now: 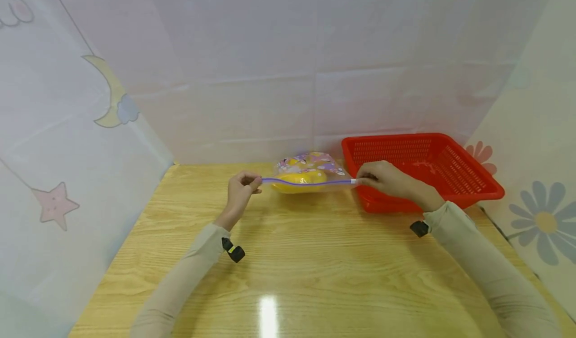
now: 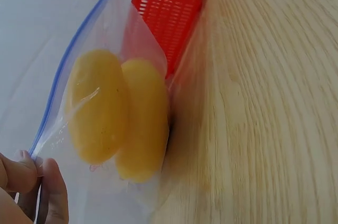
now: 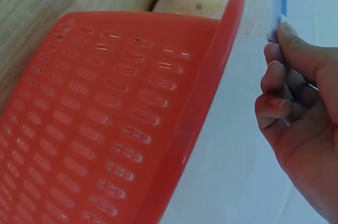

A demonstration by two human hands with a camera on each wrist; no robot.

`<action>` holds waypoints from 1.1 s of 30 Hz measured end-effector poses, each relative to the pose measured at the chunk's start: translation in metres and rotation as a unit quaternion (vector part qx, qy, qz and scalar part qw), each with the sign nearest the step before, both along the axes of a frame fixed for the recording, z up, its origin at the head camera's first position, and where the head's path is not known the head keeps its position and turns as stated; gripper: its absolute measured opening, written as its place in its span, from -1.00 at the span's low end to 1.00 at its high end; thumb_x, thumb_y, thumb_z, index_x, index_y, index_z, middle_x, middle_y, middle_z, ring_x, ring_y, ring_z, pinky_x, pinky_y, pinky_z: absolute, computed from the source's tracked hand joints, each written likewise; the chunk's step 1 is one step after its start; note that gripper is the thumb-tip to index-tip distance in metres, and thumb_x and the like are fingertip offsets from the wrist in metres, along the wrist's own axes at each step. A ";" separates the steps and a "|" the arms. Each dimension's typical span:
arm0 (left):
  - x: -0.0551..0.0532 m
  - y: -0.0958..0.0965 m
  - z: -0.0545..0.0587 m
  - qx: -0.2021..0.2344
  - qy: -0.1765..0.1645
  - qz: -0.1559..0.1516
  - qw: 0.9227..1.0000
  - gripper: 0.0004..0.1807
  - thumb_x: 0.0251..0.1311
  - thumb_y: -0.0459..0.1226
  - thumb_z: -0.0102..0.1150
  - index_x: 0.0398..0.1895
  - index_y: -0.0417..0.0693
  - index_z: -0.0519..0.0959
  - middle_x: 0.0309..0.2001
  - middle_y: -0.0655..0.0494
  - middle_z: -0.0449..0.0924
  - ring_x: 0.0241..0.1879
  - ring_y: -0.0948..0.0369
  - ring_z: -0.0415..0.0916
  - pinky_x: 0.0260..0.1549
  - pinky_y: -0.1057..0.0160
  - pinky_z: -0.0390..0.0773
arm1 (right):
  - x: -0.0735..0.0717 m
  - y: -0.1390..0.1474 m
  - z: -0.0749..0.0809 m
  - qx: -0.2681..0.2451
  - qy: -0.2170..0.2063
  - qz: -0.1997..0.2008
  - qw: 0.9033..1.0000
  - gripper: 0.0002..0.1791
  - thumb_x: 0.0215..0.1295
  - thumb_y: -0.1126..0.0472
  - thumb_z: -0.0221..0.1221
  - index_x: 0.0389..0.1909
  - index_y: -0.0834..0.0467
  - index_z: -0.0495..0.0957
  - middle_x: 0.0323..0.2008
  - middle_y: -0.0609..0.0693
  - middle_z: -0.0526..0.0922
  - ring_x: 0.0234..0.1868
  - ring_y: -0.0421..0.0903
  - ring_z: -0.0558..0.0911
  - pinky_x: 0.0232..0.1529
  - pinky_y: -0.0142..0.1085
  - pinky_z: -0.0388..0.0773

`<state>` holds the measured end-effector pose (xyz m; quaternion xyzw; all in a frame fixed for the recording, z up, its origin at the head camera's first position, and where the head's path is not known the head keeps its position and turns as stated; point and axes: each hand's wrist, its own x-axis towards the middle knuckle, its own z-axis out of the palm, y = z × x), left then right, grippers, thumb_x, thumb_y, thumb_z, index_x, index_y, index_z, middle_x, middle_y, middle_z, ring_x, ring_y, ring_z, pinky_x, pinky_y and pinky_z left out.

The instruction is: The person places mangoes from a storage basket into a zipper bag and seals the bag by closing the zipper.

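Observation:
A clear zip bag point(image 1: 335, 188) with a purple-blue seal strip stands at the back of the table, printed with a colourful pattern on its far side. Inside it are two yellow, oblong, smooth fruits, apparently mangoes point(image 2: 97, 108), lying side by side in the left wrist view. My left hand point(image 1: 240, 193) pinches the left end of the seal strip between thumb and fingers. At the other end, my right hand point(image 1: 382, 178) pinches the white slider point(image 1: 353, 181) with thumb and forefinger. The strip stretches between both hands. Whether the seal is closed I cannot tell.
A red perforated plastic basket point(image 1: 432, 198) stands at the back right, close beside the bag and beneath my right hand. The wooden table point(image 1: 288, 258) extends toward me. Patterned sheets point(image 1: 252, 78) hang behind and along both sides.

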<state>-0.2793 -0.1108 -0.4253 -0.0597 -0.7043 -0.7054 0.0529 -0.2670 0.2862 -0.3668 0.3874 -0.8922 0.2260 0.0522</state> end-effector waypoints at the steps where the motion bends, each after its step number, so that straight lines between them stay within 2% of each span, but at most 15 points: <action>1: 0.000 -0.001 0.000 -0.010 0.004 -0.003 1.000 -0.82 0.31 -0.46 0.20 -0.10 -0.47 0.57 -0.16 -0.16 0.58 -0.25 0.09 0.59 -0.28 0.31 0.70 | 0.001 0.000 -0.001 0.000 0.006 0.003 1.000 -0.95 0.29 0.31 0.30 -0.33 0.22 0.65 -0.45 -0.15 0.61 -0.51 -0.28 0.40 -0.49 -0.39 0.44; 6: 0.001 -0.006 0.000 -0.054 0.023 -0.014 0.998 -0.85 0.28 -0.46 0.24 -0.17 -0.45 0.60 -0.17 -0.24 0.60 -0.28 0.03 0.60 -0.30 0.31 0.70 | 0.007 -0.001 -0.003 0.001 0.047 0.021 0.999 -0.89 0.19 0.40 0.35 -0.36 0.16 0.64 -0.45 -0.13 0.60 -0.50 -0.30 0.41 -0.50 -0.38 0.45; 9: 0.002 -0.008 0.000 -0.084 0.036 -0.016 0.996 -0.88 0.26 -0.47 0.26 -0.21 -0.42 0.63 -0.23 -0.20 0.62 -0.35 0.06 0.61 -0.34 0.31 0.70 | 0.011 -0.001 -0.005 0.006 0.076 0.019 0.997 -0.85 0.15 0.43 0.37 -0.37 0.14 0.64 -0.43 -0.14 0.59 -0.48 -0.31 0.44 -0.48 -0.37 0.50; 13: 0.005 -0.011 0.000 -0.123 0.055 -0.022 0.991 -0.93 0.22 -0.46 0.29 -0.27 -0.36 0.66 -0.28 -0.13 0.64 -0.33 -0.05 0.63 -0.36 0.28 0.71 | 0.016 -0.001 -0.009 0.017 0.125 0.008 0.992 -0.83 0.12 0.44 0.39 -0.35 0.15 0.63 -0.40 -0.15 0.56 -0.44 -0.30 0.48 -0.44 -0.36 0.56; 17: 0.008 -0.014 0.001 -0.153 0.069 -0.028 0.985 -0.95 0.21 -0.46 0.31 -0.30 -0.32 0.69 -0.29 -0.10 0.66 -0.32 -0.02 0.63 -0.36 0.20 0.72 | 0.019 0.001 -0.014 0.019 0.177 0.023 0.984 -0.78 0.03 0.45 0.44 -0.34 0.16 0.64 -0.37 -0.12 0.51 -0.43 -0.28 0.46 -0.46 -0.38 0.56; 21: 0.011 -0.017 0.001 -0.170 0.076 -0.031 0.982 -0.96 0.22 -0.47 0.30 -0.32 -0.32 0.70 -0.29 -0.10 0.67 -0.35 0.00 0.62 -0.31 0.03 0.72 | 0.020 0.002 -0.017 0.014 0.197 0.040 0.980 -0.76 -0.03 0.44 0.47 -0.34 0.18 0.65 -0.37 -0.09 0.47 -0.43 -0.26 0.43 -0.48 -0.41 0.54; 24: 0.013 -0.018 0.001 -0.184 0.084 -0.036 0.979 -0.96 0.22 -0.47 0.29 -0.35 -0.31 0.70 -0.32 -0.10 0.68 -0.35 -0.08 0.62 -0.32 -0.04 0.70 | 0.022 0.002 -0.019 0.012 0.205 0.048 0.977 -0.90 0.22 0.24 0.35 -0.33 0.19 0.65 -0.37 -0.08 0.46 -0.42 -0.26 0.42 -0.47 -0.43 0.54; 26: 0.015 -0.019 0.000 -0.189 0.086 -0.042 0.977 -0.96 0.22 -0.47 0.29 -0.36 -0.29 0.70 -0.34 -0.08 0.68 -0.36 -0.09 0.61 -0.34 0.00 0.71 | 0.023 0.001 -0.020 0.008 0.218 0.055 0.974 -0.73 0.41 0.07 0.15 -0.34 0.19 0.65 -0.38 -0.08 0.45 -0.42 -0.25 0.40 -0.48 -0.43 0.52; 28: 0.017 -0.020 -0.001 -0.196 0.089 -0.048 0.975 -0.96 0.21 -0.48 0.29 -0.37 -0.27 0.70 -0.35 -0.07 0.68 -0.38 -0.04 0.62 -0.38 0.08 0.72 | 0.024 0.000 -0.022 0.007 0.240 0.062 0.969 -0.51 0.50 -0.06 -0.09 -0.36 0.19 0.66 -0.39 -0.08 0.44 -0.43 -0.24 0.38 -0.51 -0.44 0.49; 31: 0.020 -0.021 -0.003 -0.193 0.086 -0.057 0.976 -0.94 0.21 -0.50 0.28 -0.38 -0.26 0.70 -0.35 -0.07 0.67 -0.36 -0.02 0.63 -0.42 0.19 0.72 | 0.026 -0.002 -0.024 0.011 0.280 0.068 0.957 -0.40 0.56 -0.10 -0.20 -0.39 0.19 0.66 -0.43 -0.07 0.41 -0.47 -0.21 0.33 -0.59 -0.44 0.41; 33: 0.021 -0.022 -0.004 -0.187 0.084 -0.063 0.977 -0.93 0.23 -0.51 0.25 -0.37 -0.28 0.69 -0.35 -0.13 0.67 -0.33 -0.08 0.64 -0.43 0.22 0.72 | 0.028 -0.003 -0.026 0.019 0.308 0.068 0.949 -0.39 0.58 -0.10 -0.22 -0.40 0.19 0.67 -0.46 -0.07 0.40 -0.51 -0.20 0.32 -0.64 -0.46 0.39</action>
